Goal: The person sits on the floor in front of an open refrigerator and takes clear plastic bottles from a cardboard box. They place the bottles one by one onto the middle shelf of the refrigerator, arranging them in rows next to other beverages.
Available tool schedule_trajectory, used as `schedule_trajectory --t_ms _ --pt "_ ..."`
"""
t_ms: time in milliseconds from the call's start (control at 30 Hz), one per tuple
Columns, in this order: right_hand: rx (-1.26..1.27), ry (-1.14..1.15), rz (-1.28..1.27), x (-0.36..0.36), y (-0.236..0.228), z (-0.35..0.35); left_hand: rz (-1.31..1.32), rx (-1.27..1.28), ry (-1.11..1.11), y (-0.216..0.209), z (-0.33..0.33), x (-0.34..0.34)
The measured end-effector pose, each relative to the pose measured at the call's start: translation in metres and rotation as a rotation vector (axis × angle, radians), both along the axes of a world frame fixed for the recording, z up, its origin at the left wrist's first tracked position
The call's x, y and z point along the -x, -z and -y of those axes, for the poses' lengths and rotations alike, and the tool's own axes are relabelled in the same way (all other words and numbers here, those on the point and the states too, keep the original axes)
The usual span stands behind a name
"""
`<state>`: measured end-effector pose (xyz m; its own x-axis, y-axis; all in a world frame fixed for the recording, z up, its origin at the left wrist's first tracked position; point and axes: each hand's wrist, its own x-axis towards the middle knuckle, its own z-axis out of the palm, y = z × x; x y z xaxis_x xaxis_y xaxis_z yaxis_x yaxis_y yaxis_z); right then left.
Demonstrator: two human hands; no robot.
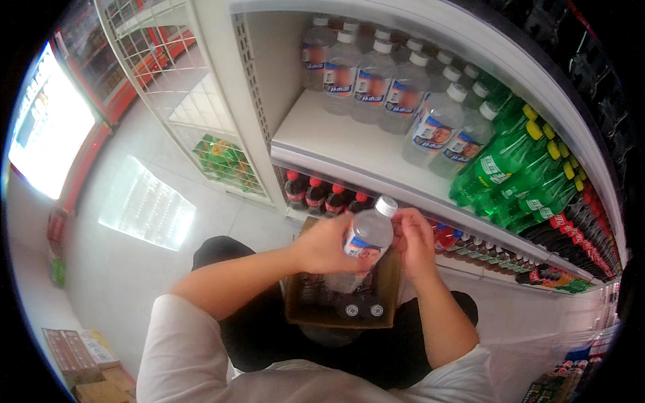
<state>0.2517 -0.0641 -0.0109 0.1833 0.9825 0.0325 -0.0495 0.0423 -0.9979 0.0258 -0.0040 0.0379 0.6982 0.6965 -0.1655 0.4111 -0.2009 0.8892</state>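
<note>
A clear plastic bottle (373, 228) with a white cap and a blue-and-white label is tilted in front of me, its cap pointing away and slightly right. My left hand (325, 243) wraps round its left side. On the other side, the bent fingers of my right hand (414, 243) press against the bottle near its shoulder. Below stands an open cardboard box (293, 310) between my knees, with dark bottle tops (363, 310) inside. Part of the box's contents is hidden by the held bottle and my left hand.
On the shelf (316, 131) ahead stand several similar clear bottles (371, 82), with green bottles (497, 164) to their right. Red-capped dark bottles (316, 193) line the lower level. A white wire rack (195, 121) is at left, and cartons (87, 363) lie at lower left.
</note>
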Motion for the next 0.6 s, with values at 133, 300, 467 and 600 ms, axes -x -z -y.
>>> schedule_trajectory --t_ms 133,300,467,600 --pt "0.041 -0.049 -0.11 0.008 -0.034 0.0 0.449 -0.768 -0.209 0.006 -0.016 0.029" --pt "0.138 -0.149 0.004 0.013 -0.02 -0.002 0.561 -1.237 -0.24 0.01 -0.083 0.043" --pt "0.17 -0.235 0.025 0.02 -0.012 -0.003 0.507 -1.206 -0.374 -0.009 -0.093 0.039" --pt "0.193 -0.286 0.047 0.021 -0.012 -0.004 0.383 -1.108 -0.481 -0.007 -0.109 0.048"
